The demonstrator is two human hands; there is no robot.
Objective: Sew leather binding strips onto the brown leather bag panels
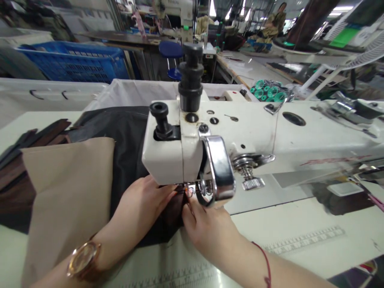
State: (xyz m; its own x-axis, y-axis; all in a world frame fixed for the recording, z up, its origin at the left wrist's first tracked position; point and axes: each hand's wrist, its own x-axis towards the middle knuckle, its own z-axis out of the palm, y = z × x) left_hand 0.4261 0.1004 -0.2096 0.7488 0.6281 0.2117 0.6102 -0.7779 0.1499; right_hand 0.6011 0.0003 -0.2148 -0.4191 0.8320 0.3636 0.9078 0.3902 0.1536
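Observation:
A white sewing machine point(168, 160) stands in front of me, its head over a dark piece of fabric point(126, 132). My left hand point(142, 202) lies on this fabric left of the presser foot point(190, 189), thumb and fingers closed together on it. Right of the foot, my right hand point(207, 224) has curled fingers pinching the fabric's edge close to the needle. The machine head and chrome guard point(220, 168) hide some fingertips. Beside my left forearm, a beige fabric piece point(72, 188) lies over the dark one.
Dark brown strips point(18, 176) lie at the left. Ruler markings point(306, 240) run along the table front. A small clear container point(345, 189) sits at the right. Behind are a blue crate point(78, 60), a blue stool point(171, 50), bagged green spools point(270, 90) and another person point(274, 24).

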